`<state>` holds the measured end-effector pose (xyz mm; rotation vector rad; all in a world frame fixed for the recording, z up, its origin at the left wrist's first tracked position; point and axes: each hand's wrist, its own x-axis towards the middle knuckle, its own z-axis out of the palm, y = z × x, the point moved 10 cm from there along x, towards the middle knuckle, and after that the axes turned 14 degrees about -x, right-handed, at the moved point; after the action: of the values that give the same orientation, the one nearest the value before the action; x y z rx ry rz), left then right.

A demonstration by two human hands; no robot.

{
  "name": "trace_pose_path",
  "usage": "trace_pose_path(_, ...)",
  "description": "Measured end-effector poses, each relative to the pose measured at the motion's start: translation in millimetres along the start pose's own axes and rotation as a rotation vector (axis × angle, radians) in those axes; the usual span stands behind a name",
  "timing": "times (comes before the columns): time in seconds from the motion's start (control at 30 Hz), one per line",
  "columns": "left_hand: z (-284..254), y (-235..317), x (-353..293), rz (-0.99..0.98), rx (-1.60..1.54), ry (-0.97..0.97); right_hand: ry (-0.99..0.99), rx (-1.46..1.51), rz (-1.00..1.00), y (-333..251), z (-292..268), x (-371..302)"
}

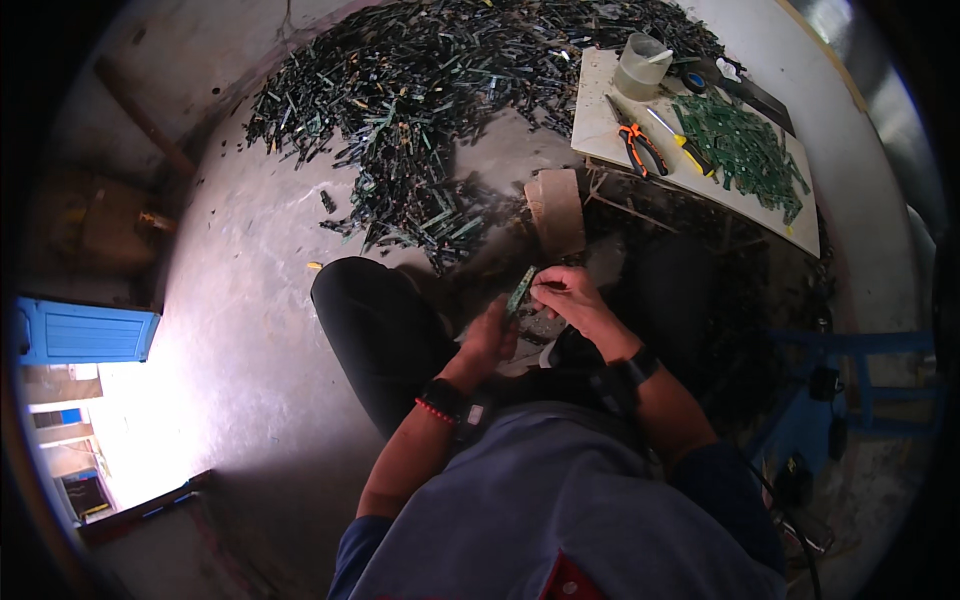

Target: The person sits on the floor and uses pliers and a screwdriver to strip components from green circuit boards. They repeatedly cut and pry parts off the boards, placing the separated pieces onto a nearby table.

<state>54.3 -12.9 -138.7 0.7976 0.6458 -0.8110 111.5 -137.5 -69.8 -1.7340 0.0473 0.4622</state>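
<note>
My left hand (pixel 488 335) is closed around the lower part of a narrow green circuit board strip (pixel 521 290), which slants up and to the right. Close beside the strip's upper part, the thumb and fingers of my right hand (pixel 567 297) are pinched together. What sits between those fingertips, if anything, is too small to tell. Ahead of my hands, a large heap of dark and green strips (pixel 400 130) spreads over the floor. More green strips (pixel 735 145) lie piled on a low white board at the right.
On the low white board (pixel 610 135) lie orange-and-black pliers (pixel 637 145), a yellow-and-black screwdriver (pixel 690 150) and a cloudy plastic tub (pixel 641 70). A brown cardboard piece (pixel 556 212) stands before my hands. Blue furniture (pixel 85 332) is at far left, a blue stool (pixel 850 390) at right.
</note>
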Motion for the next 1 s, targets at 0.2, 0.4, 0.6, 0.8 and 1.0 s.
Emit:
trace_pose_path(0.2, -9, 4, 2, 0.077, 0.012, 0.059, 0.005, 0.032, 0.073, -4, 5, -5)
trace_pose_path(0.4, -6, 16, -3, 0.206, 0.229, 0.131, 0.079, 0.017, 0.153, -1, 5, -8)
trace_pose_path(0.6, -6, 41, 4, 0.622, 0.708, 0.206, 0.311, -0.554, -0.159, -18, -2, -3)
trace_pose_path(0.8, -5, 55, -8, 0.741, 0.922, 0.404, 0.477, -1.046, -0.361, -53, 12, -14)
trace_pose_path(1.0, -11, 50, 3, 0.588, 0.836, 0.355, 0.312, -0.525, -0.132, -23, -5, -2)
